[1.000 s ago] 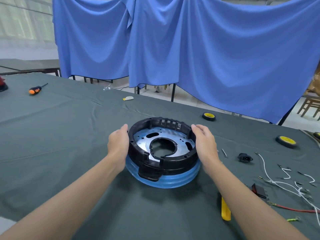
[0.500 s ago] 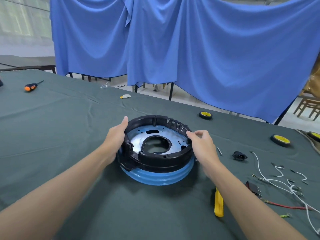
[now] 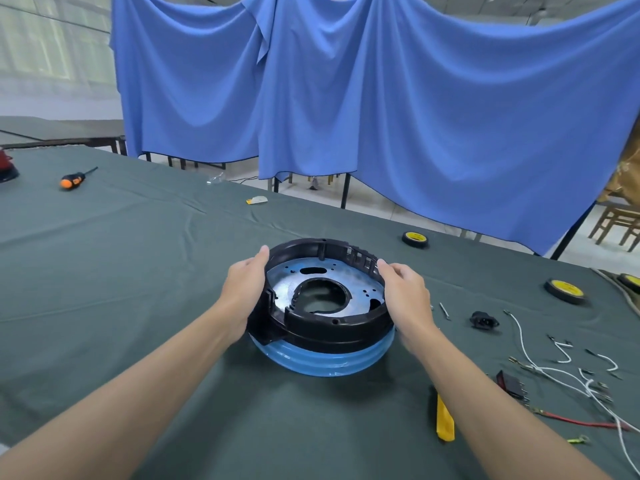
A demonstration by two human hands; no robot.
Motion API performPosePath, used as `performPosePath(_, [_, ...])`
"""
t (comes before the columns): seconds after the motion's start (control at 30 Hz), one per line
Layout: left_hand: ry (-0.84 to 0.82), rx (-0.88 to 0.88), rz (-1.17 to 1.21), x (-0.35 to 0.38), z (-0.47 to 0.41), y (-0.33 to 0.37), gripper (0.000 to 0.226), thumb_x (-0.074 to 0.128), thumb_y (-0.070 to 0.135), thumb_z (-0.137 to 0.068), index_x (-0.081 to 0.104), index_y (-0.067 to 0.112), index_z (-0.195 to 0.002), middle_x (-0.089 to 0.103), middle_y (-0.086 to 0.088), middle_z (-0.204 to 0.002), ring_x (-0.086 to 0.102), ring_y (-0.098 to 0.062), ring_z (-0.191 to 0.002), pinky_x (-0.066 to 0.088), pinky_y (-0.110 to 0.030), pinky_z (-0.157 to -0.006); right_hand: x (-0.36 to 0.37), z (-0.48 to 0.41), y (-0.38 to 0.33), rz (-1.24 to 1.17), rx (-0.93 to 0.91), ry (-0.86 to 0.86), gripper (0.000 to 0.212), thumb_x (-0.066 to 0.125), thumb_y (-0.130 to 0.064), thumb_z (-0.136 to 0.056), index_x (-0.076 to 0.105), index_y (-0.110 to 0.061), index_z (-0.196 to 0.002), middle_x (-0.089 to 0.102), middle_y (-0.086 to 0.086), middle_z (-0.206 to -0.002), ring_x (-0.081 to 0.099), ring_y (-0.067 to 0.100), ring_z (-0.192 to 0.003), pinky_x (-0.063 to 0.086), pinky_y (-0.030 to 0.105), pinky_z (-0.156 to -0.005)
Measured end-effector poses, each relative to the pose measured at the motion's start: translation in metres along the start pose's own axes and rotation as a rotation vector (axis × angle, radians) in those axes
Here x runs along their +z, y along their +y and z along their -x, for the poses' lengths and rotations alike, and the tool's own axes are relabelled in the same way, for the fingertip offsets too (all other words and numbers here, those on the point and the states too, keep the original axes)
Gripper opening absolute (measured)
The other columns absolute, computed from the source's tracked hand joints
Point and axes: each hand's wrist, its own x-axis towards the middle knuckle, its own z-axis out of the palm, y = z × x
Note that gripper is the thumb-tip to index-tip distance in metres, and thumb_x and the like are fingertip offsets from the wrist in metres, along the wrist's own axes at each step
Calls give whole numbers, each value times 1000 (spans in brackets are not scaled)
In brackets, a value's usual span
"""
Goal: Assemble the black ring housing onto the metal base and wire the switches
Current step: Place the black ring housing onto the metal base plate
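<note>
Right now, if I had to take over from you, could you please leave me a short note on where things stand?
Hands: the left hand holds the black ring by its left side; the right hand grips its right rim.
Done: the ring sits on the metal base, on the table; I cannot tell if it is fully seated.
Left: probably fastening it, then wiring the switch and wires lying to the right.

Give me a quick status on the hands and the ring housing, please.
Left hand and right hand grip black plastic ring housing. Housing sits on blue-filmed metal base. White wires lie apart, right side.
</note>
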Motion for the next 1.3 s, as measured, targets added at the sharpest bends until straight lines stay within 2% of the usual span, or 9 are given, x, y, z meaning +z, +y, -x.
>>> performPosePath(0.17, [-53,1,-58,0,-6,7,45,43,51,-100,73,20,-91,75,1,-92,66,-17,-86,43,-27,-65,5,8,-4,-6,22,32,24,42,-46,-95,53,-29,-82,57,-10,-87,48,22,-112,37,37,-80])
performPosePath(0.3, [-74,-20,-86,-2,-11,8,48,44,53,-99,74,16,-92,75,-4,-91,66,-21,-77,49,-30,-67,7,11,-5,-26,24,43,26,42,-45,-94,56,-25,-83,57,-5,-81,50,24,-106,36,35,-73])
performPosePath(0.47, [-61,-7,-81,-5,-13,6,47,45,51,-99,74,13,-91,72,-5,-87,64,-21,-75,50,-30,-68,9,12,-5,-16,17,36,20,43,-45,-94,56,-29,-92,59,-6,-93,50,24,-115,40,37,-79])
performPosePath(0.6, [-48,-2,-107,-8,-17,2,54,43,53,-97,64,3,-90,61,-7,-87,57,-23,-79,49,-38,-82,10,10,-7,-14,20,34,19,44,-43,-95,52,-32,-82,57,-11,-91,49,22,-114,37,35,-79])
performPosePath(0.7, [-47,16,-132,-8,-16,3,36,41,56,-96,54,23,-91,54,-6,-88,50,-21,-79,40,-36,-77,11,9,-5,-23,12,45,21,44,-42,-95,53,-30,-80,58,-10,-89,49,23,-112,39,36,-79])
performPosePath(0.83, [-49,27,-144,-8,-17,-1,29,40,54,-96,50,27,-92,49,-3,-89,45,-19,-81,35,-36,-77,12,7,-4,-38,8,49,25,45,-42,-94,56,-27,-77,58,-11,-82,52,20,-103,37,32,-68])
performPosePath(1.03, [182,50,-206,-4,-5,-4,34,43,37,-96,41,14,-72,45,-6,-75,35,-22,-65,29,-33,-59,-1,-3,-6,-1,28,-11,21,44,-36,-96,62,-27,-89,64,-7,-96,57,23,-102,48,42,-90])
performPosePath(1.17, [208,63,-288,-2,-12,7,37,47,30,-92,26,18,-64,37,-2,-66,30,-23,-60,25,-33,-56,-13,-5,-8,124,40,36,19,44,-35,-96,54,-22,-85,56,-4,-92,49,20,-91,35,35,-70])
performPosePath(1.3, [1,33,-257,2,-30,24,30,46,38,-98,48,13,-80,53,-4,-82,49,-24,-75,39,-34,-74,-13,6,-7,256,70,28,30,43,-33,-88,34,-16,-65,48,5,-74,41,24,-64,28,35,-55])
